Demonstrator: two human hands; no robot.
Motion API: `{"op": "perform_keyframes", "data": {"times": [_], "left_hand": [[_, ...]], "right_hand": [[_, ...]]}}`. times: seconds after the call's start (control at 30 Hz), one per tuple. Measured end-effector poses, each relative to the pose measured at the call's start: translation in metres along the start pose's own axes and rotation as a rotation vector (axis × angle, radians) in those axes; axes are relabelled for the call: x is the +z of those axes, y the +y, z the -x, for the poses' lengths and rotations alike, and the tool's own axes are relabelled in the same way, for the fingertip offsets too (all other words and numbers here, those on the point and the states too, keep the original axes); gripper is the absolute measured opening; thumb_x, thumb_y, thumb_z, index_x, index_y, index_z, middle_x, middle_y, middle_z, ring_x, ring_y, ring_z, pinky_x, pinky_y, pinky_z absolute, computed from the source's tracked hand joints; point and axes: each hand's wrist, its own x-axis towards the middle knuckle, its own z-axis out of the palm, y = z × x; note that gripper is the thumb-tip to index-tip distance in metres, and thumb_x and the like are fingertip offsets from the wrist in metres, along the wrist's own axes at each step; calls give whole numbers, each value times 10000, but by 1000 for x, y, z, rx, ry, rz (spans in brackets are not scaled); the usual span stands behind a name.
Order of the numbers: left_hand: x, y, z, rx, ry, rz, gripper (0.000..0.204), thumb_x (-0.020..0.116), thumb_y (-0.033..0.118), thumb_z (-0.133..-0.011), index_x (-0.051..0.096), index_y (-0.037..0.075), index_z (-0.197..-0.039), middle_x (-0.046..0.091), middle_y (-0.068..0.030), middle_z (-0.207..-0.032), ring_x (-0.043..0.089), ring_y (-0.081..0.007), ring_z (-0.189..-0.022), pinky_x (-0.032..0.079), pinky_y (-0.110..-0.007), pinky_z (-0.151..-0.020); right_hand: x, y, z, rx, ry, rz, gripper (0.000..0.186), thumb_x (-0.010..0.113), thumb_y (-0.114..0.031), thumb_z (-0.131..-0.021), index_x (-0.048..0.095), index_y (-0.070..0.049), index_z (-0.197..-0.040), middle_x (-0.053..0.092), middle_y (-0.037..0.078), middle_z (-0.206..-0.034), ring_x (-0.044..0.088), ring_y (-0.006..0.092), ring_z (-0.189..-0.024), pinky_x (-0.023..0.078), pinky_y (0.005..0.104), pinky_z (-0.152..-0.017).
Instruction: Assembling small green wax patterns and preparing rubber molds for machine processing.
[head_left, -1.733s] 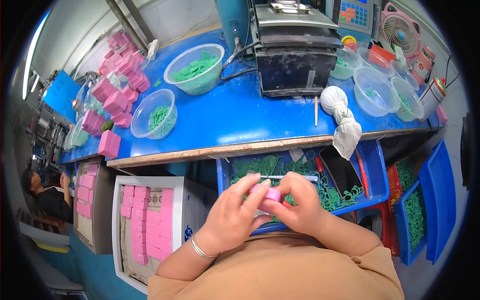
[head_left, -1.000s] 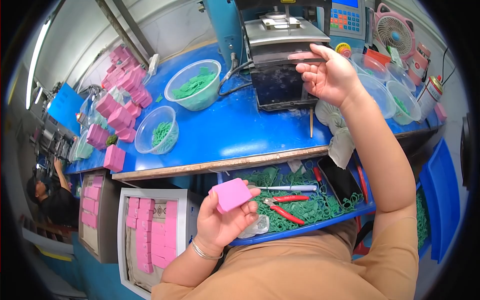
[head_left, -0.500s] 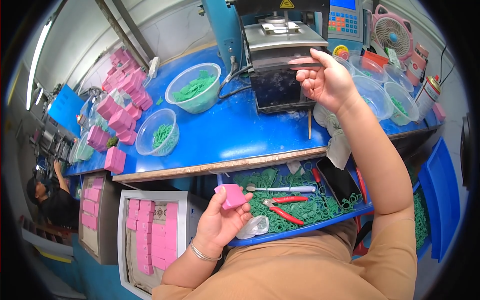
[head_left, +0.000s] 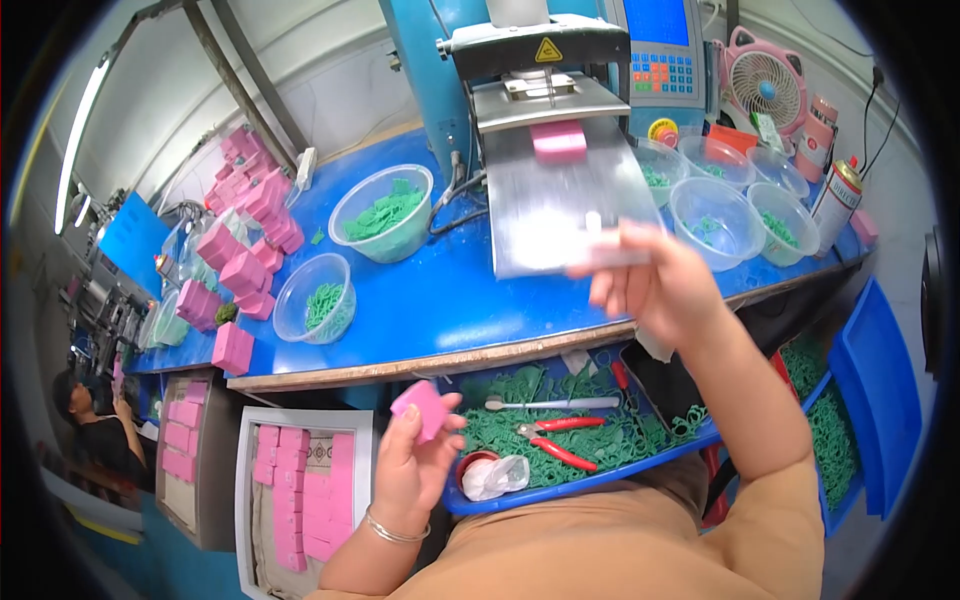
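My left hand (head_left: 408,480) holds a small pink block (head_left: 422,410) between thumb and fingers, above the left end of a blue tray. My right hand (head_left: 655,285), blurred by motion, is closed at the front right corner of a shiny metal plate (head_left: 560,205), which sticks out from a press machine (head_left: 540,45). A pink block (head_left: 558,141) lies at the plate's far end, just under the press head. In the blue tray (head_left: 545,488) are green scraps, red-handled cutters (head_left: 560,445), a white brush (head_left: 555,404) and a crumpled plastic bag (head_left: 497,478).
Clear bowls with green pieces stand left (head_left: 385,215) and right (head_left: 715,225) of the press. Stacked pink blocks (head_left: 245,270) line the table's left side. A framed box (head_left: 245,500) with pink blocks sits below. Another person (head_left: 105,430) works at far left.
The metal plate now extends out from the press, with a pink block on it. My right hand has moved down and toward me. My left hand still holds its block, shifted slightly left.
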Motion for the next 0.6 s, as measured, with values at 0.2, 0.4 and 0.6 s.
{"op": "perform_keyframes", "data": {"times": [0.2,0.4,0.6], "left_hand": [[38,27,-10,723,-109,-899,888,789,252,-614,276,20,-1301,393,-128,-1217,414,-198,-1095,359,-314,-916],[82,29,-50,838,-476,-1717,804,794,307,-564,410,6,-1202,392,-207,-1245,422,-282,-1140,354,-380,-945],[43,40,-118,463,-231,-1658,724,768,315,-551,471,-19,-1121,505,-209,-1072,496,-333,-1018,399,-371,-896]], "right_hand": [[-2,31,66,348,-239,-292,458,520,-130,-806,413,57,-1210,516,350,-1088,645,324,-751,540,371,-627],[18,66,78,623,-308,-223,660,489,-83,-826,157,-71,-1397,535,303,-1099,643,282,-747,519,325,-663],[17,81,86,658,-351,-355,702,458,-45,-847,60,-99,-1423,511,308,-1135,633,272,-766,500,328,-701]]}}
